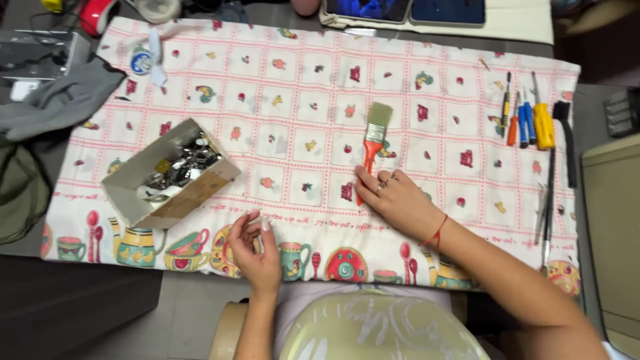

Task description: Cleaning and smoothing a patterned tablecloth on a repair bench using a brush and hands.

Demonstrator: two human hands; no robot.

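Here the right hand [398, 198] lies flat on the patterned cloth [293, 80] covering the table, fingers on the orange handle of a paintbrush [373, 141] without gripping it. The left hand [255, 251] hovers at the cloth's near edge, loosely curled and holding nothing. A cardboard box of metal parts [167, 175] sits left; screwdrivers [527, 120] lie far right

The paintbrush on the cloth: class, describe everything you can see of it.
The paintbrush is flat, with pale bristles, a silvery metal band and an orange-red handle that looks like plastic. It lies flat on the patterned tablecloth, bristles pointing away from the person, handle toward them. The right hand rests on the lower end of the handle, fingers over it. The bristles look clean and dry.
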